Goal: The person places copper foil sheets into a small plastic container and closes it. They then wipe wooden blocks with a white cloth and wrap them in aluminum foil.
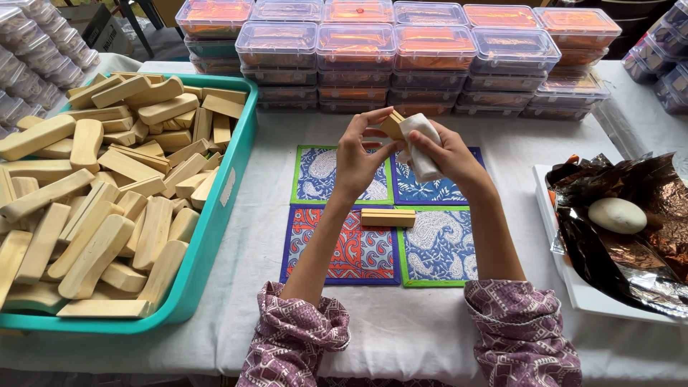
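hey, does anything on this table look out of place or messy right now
Nothing looks spilled or broken. The crumpled foil on the white tray at the right is wrinkled and hangs over its edge, with a pale oval lump on it. The wooden blocks lie jumbled in the teal bin. The lidded containers are stacked neatly.

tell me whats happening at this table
A person holds a small wooden block in the left hand and presses a white cloth against it with the right hand. Another block lies on the patterned mats below. A teal crate of wooden pieces sits to the left.
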